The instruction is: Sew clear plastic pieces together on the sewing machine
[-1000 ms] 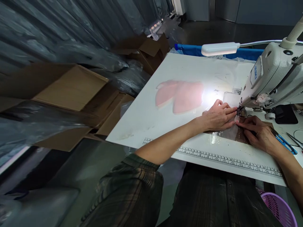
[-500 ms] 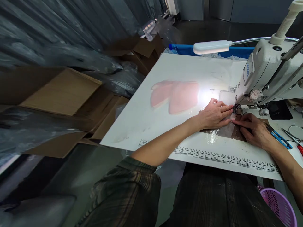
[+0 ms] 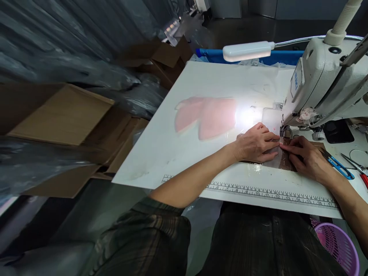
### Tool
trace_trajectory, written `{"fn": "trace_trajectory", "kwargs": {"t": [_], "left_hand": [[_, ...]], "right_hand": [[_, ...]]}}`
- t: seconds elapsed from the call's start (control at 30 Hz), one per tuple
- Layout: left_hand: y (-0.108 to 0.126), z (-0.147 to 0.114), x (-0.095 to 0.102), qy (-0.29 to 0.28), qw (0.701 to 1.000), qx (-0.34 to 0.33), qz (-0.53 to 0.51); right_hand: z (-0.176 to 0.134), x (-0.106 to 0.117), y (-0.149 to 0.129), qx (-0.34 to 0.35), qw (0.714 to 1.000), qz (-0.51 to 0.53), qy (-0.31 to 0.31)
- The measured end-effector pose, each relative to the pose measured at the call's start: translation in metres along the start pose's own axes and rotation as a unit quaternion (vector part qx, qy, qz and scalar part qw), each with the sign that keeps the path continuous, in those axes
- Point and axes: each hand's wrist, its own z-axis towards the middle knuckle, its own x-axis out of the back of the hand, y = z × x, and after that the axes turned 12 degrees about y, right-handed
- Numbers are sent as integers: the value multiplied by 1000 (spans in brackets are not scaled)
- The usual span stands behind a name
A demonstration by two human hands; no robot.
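My left hand lies flat, fingers stretched out, on a thin sheer piece of fabric just left of the sewing machine's needle area. From the right, my right hand pinches the fabric's edge between thumb and forefinger, close in front of the presser foot. Under the fabric is a shiny brown patch on the table. The white sewing machine stands over both hands. Farther left, pale pink fabric pieces rest on the white table. The fingertips partly hide the fabric at the needle.
A white lamp shines over the table. Blue thread snips and red-handled scissors lie right of my right hand, near a black flat object. Cardboard boxes stand at the left; a purple basket is below the table.
The whole view has shifted slightly, so the table and machine appear farther left. Both hands remain at the presser foot, and my left fingers have shifted slightly on the fabric.
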Motion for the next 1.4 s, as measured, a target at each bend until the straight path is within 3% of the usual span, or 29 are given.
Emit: {"fn": "trace_trajectory", "kwargs": {"t": [0.43,0.87,0.97,1.07,1.17,1.3,1.4], "left_hand": [[-1,0,-5,-20,998,40,54],[-5,9,-9,-54,990,103,80],[-8,7,-11,-31,991,106,81],[-8,5,-11,28,990,101,93],[-6,2,-9,69,993,62,79],[-4,-1,-4,97,995,-16,31],[-4,-2,-1,90,995,-31,-21]], "right_hand": [[-2,-3,0,3,999,-33,-13],[-3,-4,2,16,999,-30,15],[-2,-5,4,8,999,-30,22],[-1,-2,6,-1,1000,-15,25],[1,2,9,-27,999,14,31],[2,2,12,-86,994,28,59],[2,-3,12,-83,994,9,72]]}}
